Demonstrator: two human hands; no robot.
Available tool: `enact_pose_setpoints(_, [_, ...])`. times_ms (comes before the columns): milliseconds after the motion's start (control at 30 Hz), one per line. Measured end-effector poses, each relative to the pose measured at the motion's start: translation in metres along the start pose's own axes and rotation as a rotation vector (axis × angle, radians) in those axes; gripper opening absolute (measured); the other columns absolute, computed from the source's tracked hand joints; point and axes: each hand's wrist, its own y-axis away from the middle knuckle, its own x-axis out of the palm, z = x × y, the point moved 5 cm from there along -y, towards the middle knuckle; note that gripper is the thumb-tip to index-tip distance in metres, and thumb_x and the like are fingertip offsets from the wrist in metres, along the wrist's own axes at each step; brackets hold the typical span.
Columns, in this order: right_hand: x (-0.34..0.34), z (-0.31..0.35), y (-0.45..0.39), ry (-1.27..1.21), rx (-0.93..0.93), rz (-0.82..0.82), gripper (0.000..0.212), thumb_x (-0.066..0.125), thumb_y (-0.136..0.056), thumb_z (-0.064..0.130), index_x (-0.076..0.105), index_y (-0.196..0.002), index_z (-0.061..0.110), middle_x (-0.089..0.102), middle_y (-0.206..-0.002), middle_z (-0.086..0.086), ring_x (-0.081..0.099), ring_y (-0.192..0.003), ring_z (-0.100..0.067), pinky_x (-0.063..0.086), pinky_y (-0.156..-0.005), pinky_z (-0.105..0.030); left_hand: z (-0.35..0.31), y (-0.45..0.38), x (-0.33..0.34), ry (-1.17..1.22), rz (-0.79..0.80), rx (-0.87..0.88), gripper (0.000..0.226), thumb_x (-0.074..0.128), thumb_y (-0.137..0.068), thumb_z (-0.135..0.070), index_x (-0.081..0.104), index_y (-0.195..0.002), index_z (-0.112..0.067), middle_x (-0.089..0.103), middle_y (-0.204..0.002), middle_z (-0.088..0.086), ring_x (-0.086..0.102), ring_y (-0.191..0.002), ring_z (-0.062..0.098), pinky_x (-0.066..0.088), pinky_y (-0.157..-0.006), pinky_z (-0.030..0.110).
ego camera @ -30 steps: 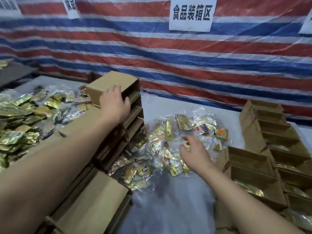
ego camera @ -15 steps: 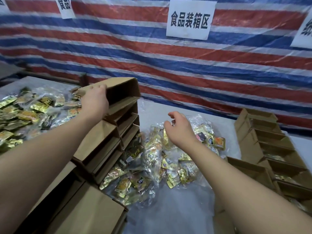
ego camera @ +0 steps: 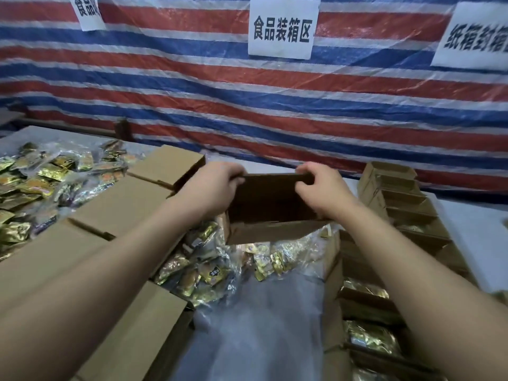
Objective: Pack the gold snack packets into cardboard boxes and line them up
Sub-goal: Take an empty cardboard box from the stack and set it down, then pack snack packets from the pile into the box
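Striped red, white and blue tarp hangs behind the table, with three white signs taped to it; the middle sign reads whole, while the left sign is cut by the top edge and the right sign by the side edge and blurred. Both hands hold one open box up between them, its dark inside facing the camera. The left hand grips the box's left wall, fingers curled over the upper corner; the right hand pinches the top rim at the right corner, and its palm hides that side of the box. Whether anything lies inside the box is too dark to tell. Just below the hands a heap of gold packets in clear plastic lies on the table, partly covered by the box and the left forearm. Left of the left hand runs a row of closed boxes, partly hidden by that forearm, and beyond it a second pile of packets, cut by the frame. Right of the right hand stands a line of open boxes; the nearer ones show gold packets inside, and the lowest are blurred and cut off.
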Motion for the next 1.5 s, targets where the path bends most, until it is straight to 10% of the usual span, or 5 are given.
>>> enact_pose_setpoints(333, [0.106, -0.114, 0.176, 0.080, 0.117, 0.193, 0.008, 0.049, -0.098, 0.017, 0.054, -0.091, 0.019, 0.055, -0.095, -0.001, 0.055, -0.089, -0.019, 0.045, -0.082, -0.033, 0.020, 0.140, 0.161, 0.187, 0.391, -0.313, 0.015, 0.048, -0.100, -0.018, 0.061, -0.107, -0.015, 0.061, -0.101, 0.002, 0.055, -0.095, 0.020, 0.040, -0.077, 0.028])
enact_pose_setpoints(767, [0.191, -0.163, 0.271, 0.158, 0.263, 0.256, 0.012, 0.045, -0.095, 0.016, 0.055, -0.103, 0.015, 0.051, -0.108, -0.003, 0.054, -0.100, -0.025, 0.041, -0.086, -0.034, 0.036, 0.260, 0.252, 0.337, 0.254, -0.431, 0.010, 0.054, -0.093, -0.010, 0.054, -0.091, -0.019, 0.057, -0.094, -0.001, 0.054, -0.093, 0.018, 0.041, -0.086, 0.028])
enact_pose_setpoints(1500, [0.193, -0.165, 0.272, 0.203, 0.306, 0.227, 0.016, 0.040, -0.097, 0.016, 0.053, -0.107, 0.016, 0.046, -0.111, -0.001, 0.048, -0.106, -0.021, 0.040, -0.091, -0.031, 0.041, 0.213, 0.246, 0.246, 0.253, -0.316, 0.020, 0.043, -0.097, -0.026, 0.059, -0.100, -0.015, 0.057, -0.105, 0.001, 0.054, -0.103, 0.022, 0.042, -0.092, 0.034])
